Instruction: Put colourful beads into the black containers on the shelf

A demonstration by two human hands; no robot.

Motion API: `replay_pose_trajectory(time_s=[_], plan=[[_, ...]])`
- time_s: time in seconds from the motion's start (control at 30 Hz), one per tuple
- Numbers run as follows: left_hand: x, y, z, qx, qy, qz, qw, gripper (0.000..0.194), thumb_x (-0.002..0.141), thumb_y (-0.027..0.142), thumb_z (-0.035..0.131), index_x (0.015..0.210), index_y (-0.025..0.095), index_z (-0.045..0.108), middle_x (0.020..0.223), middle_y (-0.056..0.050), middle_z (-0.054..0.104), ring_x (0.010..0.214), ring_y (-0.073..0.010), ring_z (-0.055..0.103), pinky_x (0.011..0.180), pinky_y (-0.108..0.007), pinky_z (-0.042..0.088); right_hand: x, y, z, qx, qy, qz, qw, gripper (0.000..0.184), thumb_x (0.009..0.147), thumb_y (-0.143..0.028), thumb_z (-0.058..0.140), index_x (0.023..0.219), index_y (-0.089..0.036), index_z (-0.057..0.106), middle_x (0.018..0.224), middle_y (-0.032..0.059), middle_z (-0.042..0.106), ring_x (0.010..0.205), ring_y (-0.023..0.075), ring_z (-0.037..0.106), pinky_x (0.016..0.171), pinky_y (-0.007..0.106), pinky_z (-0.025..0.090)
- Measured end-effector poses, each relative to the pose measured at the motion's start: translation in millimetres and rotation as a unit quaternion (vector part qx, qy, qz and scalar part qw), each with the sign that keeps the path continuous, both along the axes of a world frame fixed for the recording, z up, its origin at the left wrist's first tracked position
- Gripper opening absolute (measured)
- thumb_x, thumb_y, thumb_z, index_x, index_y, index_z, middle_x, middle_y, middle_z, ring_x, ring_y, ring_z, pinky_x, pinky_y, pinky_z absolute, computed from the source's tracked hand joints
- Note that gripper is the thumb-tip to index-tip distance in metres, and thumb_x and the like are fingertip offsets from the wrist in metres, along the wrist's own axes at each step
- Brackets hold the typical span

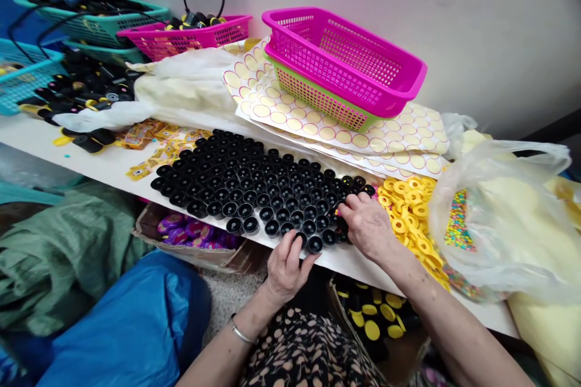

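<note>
Many small round black cups [245, 181] stand upright, packed close together on the white table. At the front edge of this group, my left hand [288, 266] has its fingers and thumb closed about a black cup [314, 245]. My right hand [367, 227] is over the cups at the right end, its fingers bent down and pressed together. Small coloured specks show by its fingertips, but what it holds is hidden. Just right of that hand lies a heap of yellow plastic rings [408, 202]. Beyond them a clear plastic bag [499, 211] contains small multicoloured beads [458, 224].
Behind the cups, a pink basket [403, 87] nested in a green one [318, 97] stands on sticker sheets [327, 133]. Yellow packets [167, 145] and black parts [95, 84] lie left. Below the table are boxes of purple items [195, 230] and yellow-capped pieces [372, 329].
</note>
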State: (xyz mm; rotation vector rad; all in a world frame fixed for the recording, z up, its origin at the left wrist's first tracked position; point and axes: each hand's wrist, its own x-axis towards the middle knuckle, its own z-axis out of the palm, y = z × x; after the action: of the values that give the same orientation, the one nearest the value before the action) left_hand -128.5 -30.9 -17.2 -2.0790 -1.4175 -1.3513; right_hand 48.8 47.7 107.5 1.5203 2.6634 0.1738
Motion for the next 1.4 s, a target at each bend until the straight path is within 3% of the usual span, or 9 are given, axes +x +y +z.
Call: replay_pose_trajectory(time_s=[0.23, 0.33, 0.5, 0.6, 0.73, 0.83, 0.97, 1.17, 1.4], plan=[[-4, 3, 2.9, 0.006, 0.005, -0.026, 1.0, 0.067, 0.07, 0.028, 0.075, 0.123, 0.005, 0.041, 0.115, -0.023, 0.054, 0.108, -0.0273, 0.057, 0.084, -0.035, 0.055, 0, 2, 1.4, 0.006, 0.009, 0.003, 1.0, 0.017, 0.077, -0.006, 0.051, 0.081, -0.017, 0.063, 0.086, 0.0088, 0.059, 0.082, 0.0218, 0.047, 0.065, 0.033, 0.033], [-7, 7, 6.0, 0.017, 0.017, -0.026, 0.999, 0.07, 0.065, 0.031, 0.079, 0.118, 0.001, 0.044, 0.109, -0.024, 0.057, 0.103, -0.0281, 0.059, 0.083, -0.035, 0.055, 17, -3, 2.7, 0.02, 0.133, -0.021, 0.991, 0.02, 0.081, -0.008, 0.048, 0.085, -0.018, 0.065, 0.088, 0.0081, 0.06, 0.083, 0.0201, 0.05, 0.069, 0.031, 0.038], [-11, 14, 4.0, 0.029, 0.03, -0.038, 0.998, 0.073, 0.065, 0.035, 0.079, 0.121, 0.003, 0.044, 0.108, -0.022, 0.059, 0.1, -0.0257, 0.061, 0.08, -0.032, 0.056, 99, -14, -2.5, 0.115, 0.443, -0.161, 0.874, 0.017, 0.083, -0.029, 0.057, 0.097, -0.02, 0.064, 0.09, 0.0039, 0.062, 0.078, 0.017, 0.058, 0.071, 0.03, 0.046], [-12, 18, -0.5, 0.043, 0.035, -0.038, 0.998, 0.074, 0.064, 0.033, 0.08, 0.123, 0.006, 0.045, 0.107, -0.02, 0.06, 0.095, -0.024, 0.063, 0.077, -0.031, 0.056, 158, -9, -7.3, 0.202, 0.368, -0.333, 0.844, 0.02, 0.077, -0.031, 0.061, 0.09, -0.017, 0.066, 0.083, 0.0051, 0.06, 0.07, 0.0178, 0.056, 0.066, 0.031, 0.045], [-10, 25, -4.7, 0.069, 0.034, -0.039, 0.996, 0.075, 0.058, 0.029, 0.084, 0.119, 0.003, 0.049, 0.102, -0.022, 0.062, 0.088, -0.0235, 0.065, 0.074, -0.03, 0.056, 197, 18, -14.9, 0.061, 0.167, -0.463, 0.868, 0.013, 0.073, -0.02, 0.055, 0.074, -0.015, 0.068, 0.086, 0.0124, 0.062, 0.085, 0.0258, 0.06, 0.071, 0.033, 0.042], [-9, 27, -3.7, 0.081, 0.041, -0.036, 0.995, 0.074, 0.055, 0.028, 0.085, 0.114, 0.001, 0.052, 0.099, -0.023, 0.063, 0.086, -0.0245, 0.065, 0.073, -0.031, 0.056, 199, 40, -27.1, -0.021, 0.203, -0.459, 0.865, 0.008, 0.067, -0.018, 0.06, 0.068, -0.014, 0.066, 0.084, 0.0152, 0.065, 0.091, 0.0286, 0.06, 0.073, 0.032, 0.042], [-8, 28, -1.5, 0.085, 0.049, -0.028, 0.995, 0.076, 0.053, 0.028, 0.086, 0.115, 0.0, 0.053, 0.097, -0.023, 0.063, 0.084, -0.0251, 0.065, 0.072, -0.031, 0.056, 203, 44, -43.7, -0.035, 0.333, -0.427, 0.84, 0.009, 0.061, -0.025, 0.065, 0.064, -0.017, 0.064, 0.071, 0.0072, 0.066, 0.078, 0.0234, 0.061, 0.067, 0.028, 0.044], [-7, 33, -4.4, 0.106, 0.055, -0.023, 0.993, 0.082, 0.051, 0.03, 0.087, 0.119, 0.0, 0.052, 0.095, -0.022, 0.064, 0.08, -0.0243, 0.066, 0.069, -0.03, 0.056, 222, 15, -51.1, 0.038, 0.57, -0.386, 0.724, 0.03, 0.057, -0.04, 0.069, 0.074, -0.016, 0.065, 0.067, 0.0015, 0.065, 0.061, 0.0164, 0.059, 0.06, 0.03, 0.048], [-6, 32, -7.6, 0.105, 0.041, -0.013, 0.994, 0.084, 0.051, 0.029, 0.087, 0.122, 0.002, 0.051, 0.098, -0.022, 0.064, 0.083, -0.0243, 0.066, 0.073, -0.031, 0.056, 217, -2, -37.9, 0.081, 0.71, -0.319, 0.623, 0.028, 0.049, -0.028, 0.08, 0.072, -0.019, 0.067, 0.078, 0.0011, 0.067, 0.071, 0.0147, 0.061, 0.07, 0.031, 0.05]])
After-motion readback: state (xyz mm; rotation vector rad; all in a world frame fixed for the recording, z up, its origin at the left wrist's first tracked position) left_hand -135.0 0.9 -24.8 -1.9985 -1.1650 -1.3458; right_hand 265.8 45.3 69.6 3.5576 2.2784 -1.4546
